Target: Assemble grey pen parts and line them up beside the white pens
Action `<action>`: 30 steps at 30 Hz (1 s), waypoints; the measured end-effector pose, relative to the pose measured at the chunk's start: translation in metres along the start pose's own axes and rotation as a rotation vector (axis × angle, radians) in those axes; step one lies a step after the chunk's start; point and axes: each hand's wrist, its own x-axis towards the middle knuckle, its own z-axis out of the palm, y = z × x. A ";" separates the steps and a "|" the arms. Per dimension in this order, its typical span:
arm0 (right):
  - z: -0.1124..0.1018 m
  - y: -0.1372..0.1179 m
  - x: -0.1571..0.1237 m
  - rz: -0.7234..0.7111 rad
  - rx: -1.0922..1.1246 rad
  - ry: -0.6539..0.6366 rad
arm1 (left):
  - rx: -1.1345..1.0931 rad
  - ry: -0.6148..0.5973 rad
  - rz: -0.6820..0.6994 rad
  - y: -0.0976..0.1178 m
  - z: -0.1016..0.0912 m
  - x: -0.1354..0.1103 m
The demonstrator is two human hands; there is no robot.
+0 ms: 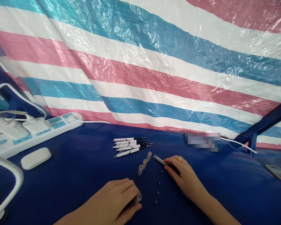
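Observation:
Near the bottom centre, my left hand [121, 200] is closed round a short grey pen grip section [138, 197] between thumb and fingers. My right hand [179, 172], with a ring on one finger, pinches the near end of a slim pale pen tube [158, 159] that points up and left. Between the hands, three similar grey grip sections [144, 163] stand upright in a slanting row. Several tiny rings [159, 183] lie in a line below the tube. Behind, several white pen bodies [127, 146] with dark refills sticking out lie side by side.
At left, a white power strip [67, 124] carries plugs and cables, with a white rounded case [36, 158] in front. A blurred-out item [202, 142] lies at the back right. A phone [278, 175] rests at the right edge. A striped plastic sheet [140, 65] hangs behind the blue table [84, 168].

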 end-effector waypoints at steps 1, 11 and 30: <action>0.000 0.000 -0.001 0.006 0.015 0.000 | 0.003 -0.021 -0.004 0.000 0.000 0.000; -0.003 -0.011 -0.010 -0.114 0.103 0.012 | 0.066 0.063 0.052 -0.003 -0.003 0.000; 0.001 -0.013 -0.011 -0.159 -0.021 -0.140 | 0.076 0.080 0.088 -0.003 0.001 -0.002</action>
